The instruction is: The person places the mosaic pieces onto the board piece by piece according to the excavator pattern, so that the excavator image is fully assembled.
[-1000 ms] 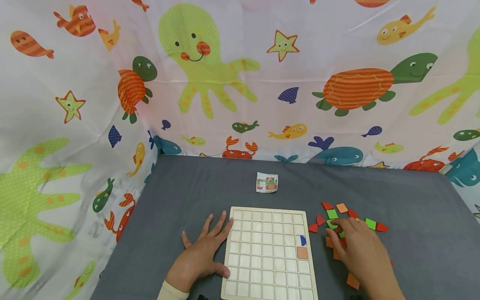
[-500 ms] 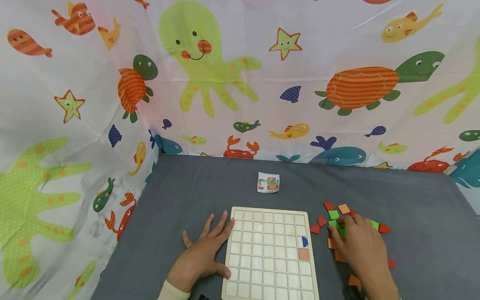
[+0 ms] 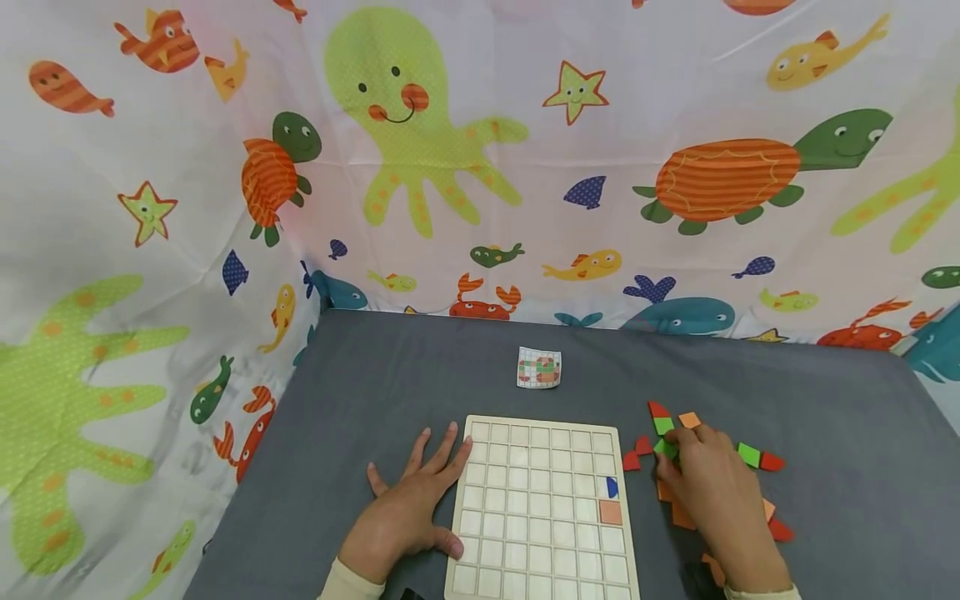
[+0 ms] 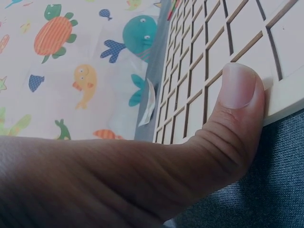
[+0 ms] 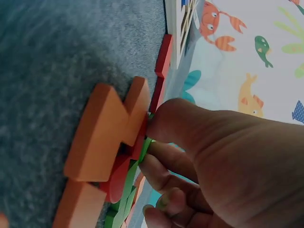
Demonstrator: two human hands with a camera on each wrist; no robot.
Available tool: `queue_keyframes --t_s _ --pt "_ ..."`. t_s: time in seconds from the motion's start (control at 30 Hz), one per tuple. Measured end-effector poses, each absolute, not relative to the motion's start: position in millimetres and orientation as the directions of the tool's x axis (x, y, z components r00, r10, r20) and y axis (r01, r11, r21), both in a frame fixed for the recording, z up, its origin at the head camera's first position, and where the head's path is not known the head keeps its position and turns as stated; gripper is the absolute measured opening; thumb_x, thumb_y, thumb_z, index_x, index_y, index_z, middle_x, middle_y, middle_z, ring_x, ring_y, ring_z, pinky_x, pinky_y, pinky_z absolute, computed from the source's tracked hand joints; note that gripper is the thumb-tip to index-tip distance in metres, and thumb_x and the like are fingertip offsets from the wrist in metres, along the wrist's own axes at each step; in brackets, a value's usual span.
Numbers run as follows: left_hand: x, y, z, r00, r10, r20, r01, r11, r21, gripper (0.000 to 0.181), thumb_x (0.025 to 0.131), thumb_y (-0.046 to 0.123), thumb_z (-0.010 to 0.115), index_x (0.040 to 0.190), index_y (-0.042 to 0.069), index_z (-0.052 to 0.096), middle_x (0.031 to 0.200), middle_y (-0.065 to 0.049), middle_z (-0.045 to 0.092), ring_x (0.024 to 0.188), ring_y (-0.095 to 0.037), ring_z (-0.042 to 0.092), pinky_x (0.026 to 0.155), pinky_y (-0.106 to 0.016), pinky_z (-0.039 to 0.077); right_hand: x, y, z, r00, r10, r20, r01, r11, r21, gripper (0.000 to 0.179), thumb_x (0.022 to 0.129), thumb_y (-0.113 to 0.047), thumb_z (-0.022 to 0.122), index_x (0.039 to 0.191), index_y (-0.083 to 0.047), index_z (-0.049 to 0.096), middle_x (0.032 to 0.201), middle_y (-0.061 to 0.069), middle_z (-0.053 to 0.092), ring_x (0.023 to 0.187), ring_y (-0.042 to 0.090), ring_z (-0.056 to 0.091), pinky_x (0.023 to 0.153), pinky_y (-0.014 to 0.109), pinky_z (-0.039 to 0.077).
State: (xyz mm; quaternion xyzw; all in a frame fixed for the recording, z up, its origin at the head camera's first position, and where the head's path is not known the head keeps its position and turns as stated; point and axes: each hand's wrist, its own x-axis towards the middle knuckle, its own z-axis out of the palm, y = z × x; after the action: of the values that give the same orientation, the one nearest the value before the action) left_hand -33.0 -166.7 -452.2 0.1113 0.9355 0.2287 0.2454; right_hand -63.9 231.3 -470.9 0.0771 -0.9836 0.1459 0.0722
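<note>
My left hand (image 3: 408, 512) lies with spread fingers along the left side of a wooden grid board (image 3: 513, 504). Its thumb (image 4: 237, 90) presses on the board's rim in the left wrist view. At the right side of the board sit a blue half-round piece (image 3: 612, 487) and a salmon square piece (image 3: 611, 512). My right hand (image 3: 716, 483) is down in a loose pile of coloured pieces, thumb and index finger at a green block (image 5: 145, 149). Orange blocks (image 5: 97, 135) and a red curved block (image 5: 116, 180) lie close to the fingertips. The palm hides part of the pile.
A small pattern card (image 3: 538, 368) with coloured squares lies beyond the board on the grey cloth (image 3: 405, 358). Red pieces (image 3: 637, 454) lie by the board's right edge, and more red pieces (image 3: 781, 530) lie right of my hand. A curtain (image 3: 487, 167) printed with sea animals hangs behind.
My right hand has shifted slightly within the pile, uncovering an orange piece and a red piece on its right. The left hand and the board keep their places.
</note>
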Motion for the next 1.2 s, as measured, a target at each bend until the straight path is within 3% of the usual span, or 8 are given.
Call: queue_keyframes --t_s 0.33,0.53,0.63,0.8,0.97,1.2 --pt "-33.6 -166.7 -452.3 -0.855 0.319 -0.409 0.096 0.872 0.479 0.135 0.06 0.048 0.094 0.171 0.034 0.02 0.179 0.006 0.002 0.164 -0.036 -0.004 0.095 -0.098 -0.008 -64.9 237.2 -471.1 -0.963 -0.191 0.192 -0.24 0.93 -0.279 0.014 0.084 -0.01 0.082 0.093 -0.003 0.073 0.093 0.011 0.063 0.086 0.031 0.056 0.068 0.049 0.055" --pt "-35.4 -170.2 -458.4 -0.851 0.336 -0.404 0.101 0.859 0.502 0.134 0.063 0.048 0.094 0.171 0.037 0.016 0.179 0.007 -0.002 0.164 -0.036 -0.007 0.094 -0.098 -0.011 -65.7 237.2 -463.4 -0.967 -0.226 0.12 -0.25 0.934 -0.257 0.03 0.092 -0.024 0.082 0.108 0.0 0.075 0.106 0.018 0.07 0.098 0.04 0.062 0.083 0.058 0.056" --pt "-35.4 -171.6 -460.9 -0.848 0.347 -0.401 0.113 0.857 0.503 0.135 0.063 0.049 0.094 0.171 0.04 0.013 0.179 0.008 -0.004 0.164 -0.036 -0.008 0.093 -0.098 -0.012 -60.8 237.0 -461.4 -0.97 -0.234 0.061 -0.242 0.935 -0.26 0.034 0.091 -0.031 0.084 0.112 -0.005 0.076 0.112 0.017 0.07 0.101 0.039 0.063 0.087 0.061 0.055" --pt "-33.1 -172.4 -459.7 -0.852 0.328 -0.408 0.095 0.863 0.497 0.136 0.062 0.048 0.095 0.171 0.039 0.014 0.179 0.009 -0.004 0.164 -0.035 -0.009 0.094 -0.097 -0.013 -58.6 234.2 -462.1 -0.961 -0.27 0.053 -0.274 0.922 -0.275 0.039 0.083 -0.034 0.092 0.11 -0.01 0.075 0.112 0.012 0.068 0.094 0.03 0.062 0.082 0.056 0.057" --pt "-32.1 -174.1 -463.0 -0.857 0.334 -0.392 0.098 0.853 0.512 0.136 0.061 0.049 0.095 0.171 0.039 0.016 0.179 0.008 -0.002 0.164 -0.036 -0.008 0.092 -0.098 -0.013 -59.2 230.4 -464.8 -0.966 -0.256 0.039 -0.257 0.927 -0.274 0.039 0.082 -0.033 0.091 0.103 -0.007 0.073 0.102 0.008 0.064 0.084 0.021 0.056 0.068 0.043 0.053" --pt "-34.0 -179.7 -482.1 -0.866 0.368 -0.338 0.142 0.83 0.539 0.137 0.06 0.058 0.091 0.169 0.047 0.009 0.178 0.015 -0.008 0.164 -0.033 -0.012 0.086 -0.098 -0.018 -58.9 223.9 -469.6 -0.963 -0.251 0.102 -0.267 0.943 -0.2 0.032 0.079 -0.027 0.084 0.096 -0.004 0.071 0.09 0.007 0.062 0.081 0.022 0.056 0.069 0.047 0.051"
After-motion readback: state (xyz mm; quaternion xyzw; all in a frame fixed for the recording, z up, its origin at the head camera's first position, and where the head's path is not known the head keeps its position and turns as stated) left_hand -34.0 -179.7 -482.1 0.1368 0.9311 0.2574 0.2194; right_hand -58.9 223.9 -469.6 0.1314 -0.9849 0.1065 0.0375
